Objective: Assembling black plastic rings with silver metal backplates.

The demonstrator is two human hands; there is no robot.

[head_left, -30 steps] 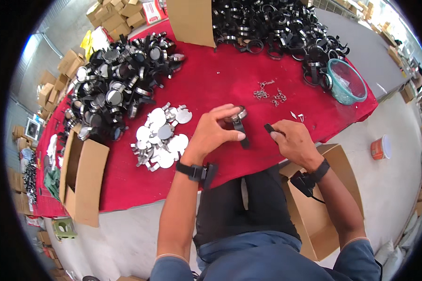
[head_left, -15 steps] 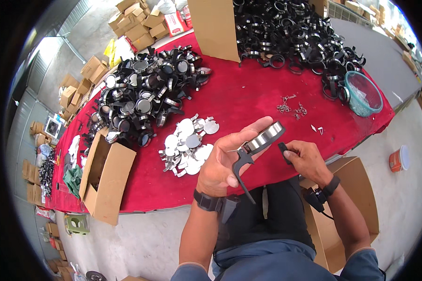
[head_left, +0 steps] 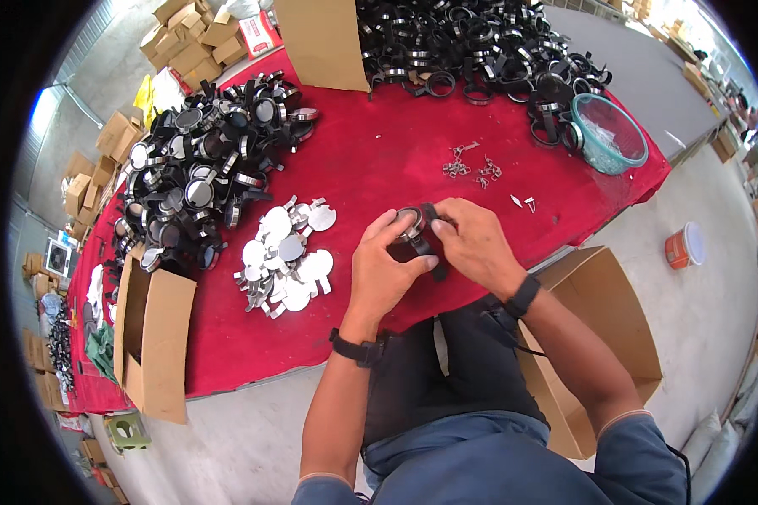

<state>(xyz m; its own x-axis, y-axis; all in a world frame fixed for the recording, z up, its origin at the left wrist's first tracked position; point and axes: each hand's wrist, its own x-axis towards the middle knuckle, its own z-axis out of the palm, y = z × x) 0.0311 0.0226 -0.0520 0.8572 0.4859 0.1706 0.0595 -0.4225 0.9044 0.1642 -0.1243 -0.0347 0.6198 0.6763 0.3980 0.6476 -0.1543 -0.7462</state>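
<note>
Over the front of the red-covered table, my left hand (head_left: 379, 273) grips a round part with a metal band and a black handle (head_left: 407, 244). Its fingers wrap the band and the thumb lies along the handle. My right hand (head_left: 480, 248) pinches a small black piece (head_left: 430, 212) at the right side of the round part. Fingers partly hide where the two pieces meet. To the left lies a heap of flat silver discs with tabs (head_left: 290, 248). Small metal clips (head_left: 472, 167) and a few tiny pale bits (head_left: 522, 202) lie beyond my right hand.
Black-handled round parts are heaped at left (head_left: 198, 160); black rings with metal bands (head_left: 480, 50) at the back. A teal basket (head_left: 608, 139) stands at the right edge. Cardboard boxes sit at the left front (head_left: 167, 337) and by my right leg (head_left: 611, 311). An upright cardboard panel (head_left: 324, 42) stands behind.
My hands have come together. The round part has turned and moved slightly left, and the small black piece in my right hand is now up against it. The whole view has shifted.
</note>
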